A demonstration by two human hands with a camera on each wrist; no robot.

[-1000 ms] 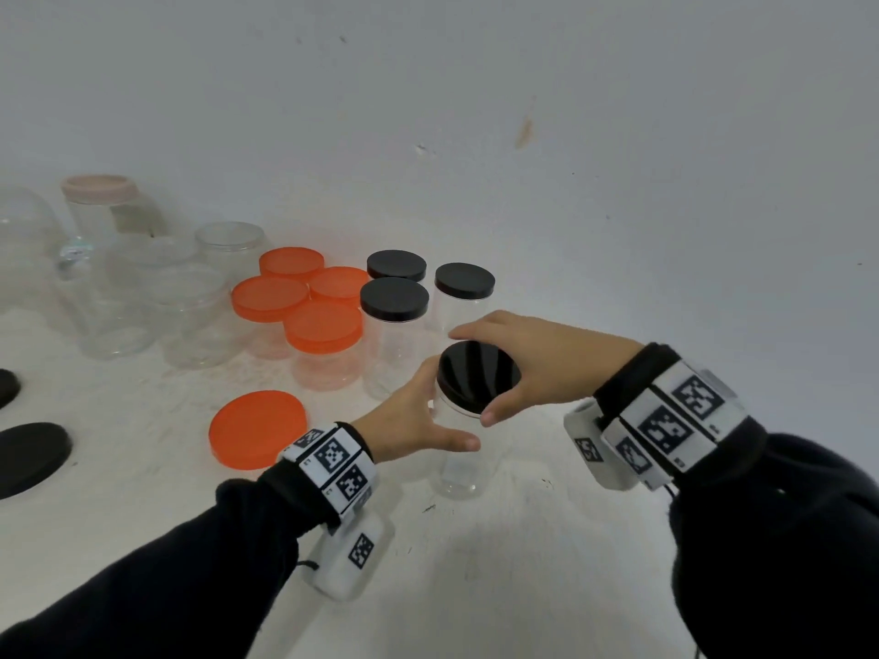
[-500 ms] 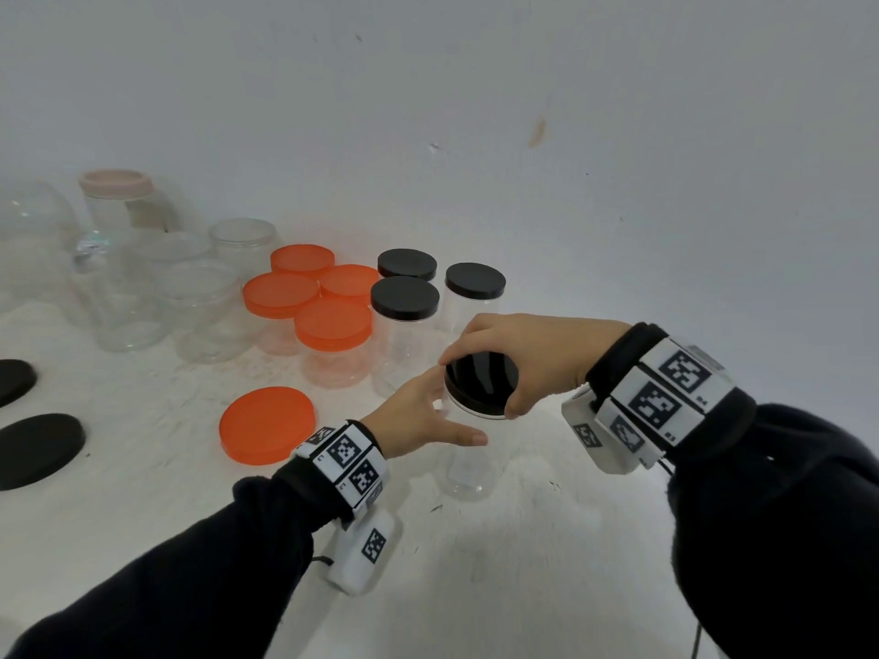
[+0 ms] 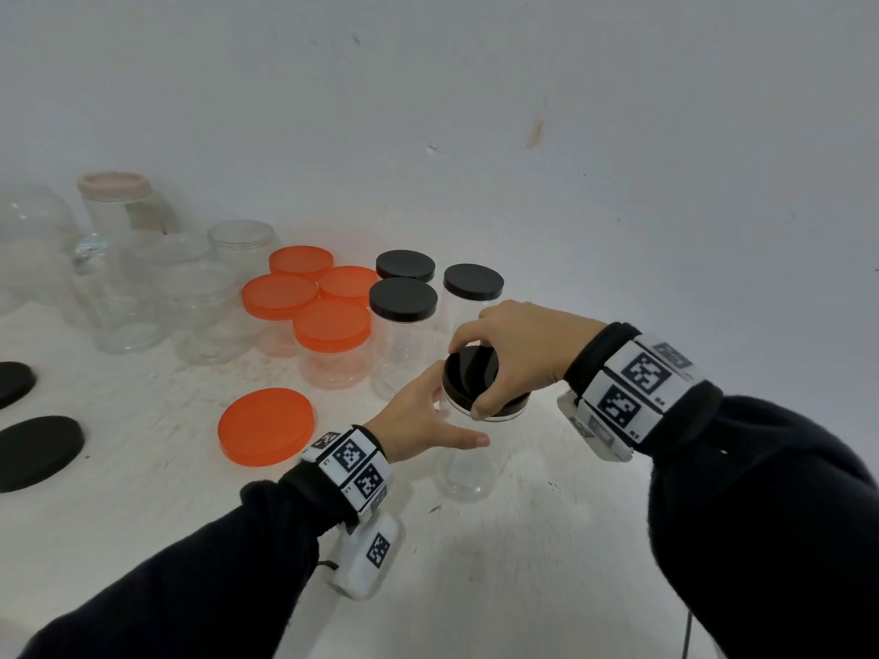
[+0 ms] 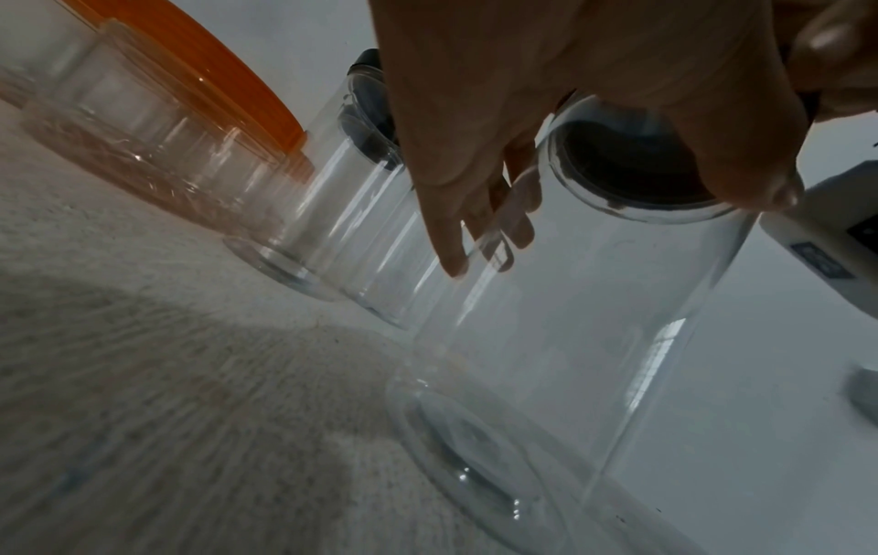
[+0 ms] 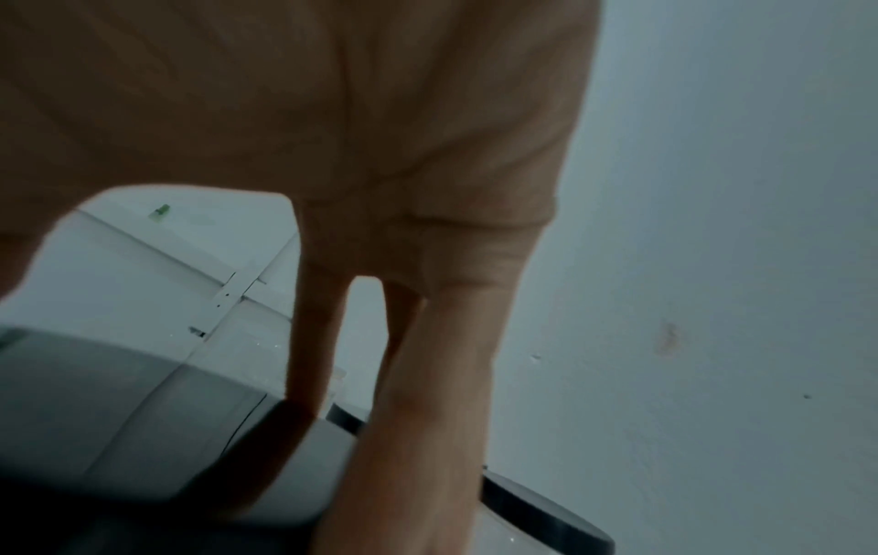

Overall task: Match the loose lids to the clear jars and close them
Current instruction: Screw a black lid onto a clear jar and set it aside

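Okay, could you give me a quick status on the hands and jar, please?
Left hand steadies clear jar. Right hand grips black lid on it. Nothing in the way.

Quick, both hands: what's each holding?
Left hand: grips the clear jar.
Right hand: grips the black lid on that jar.

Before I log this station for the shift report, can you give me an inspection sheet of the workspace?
Surface: white table, scuffed and speckled.
Job's things: clear jar upright, black lid on its mouth; three black-lidded jars and four orange-lidded jars behind; loose orange lid and two loose black lids on the table; open jars far left.
Clutter: nothing seen.
Grippers: left hand holds the jar; right hand grips the lid from above.
Cables: thin dark cord under the right sleeve.
Surroundings: white wall with a brown mark.
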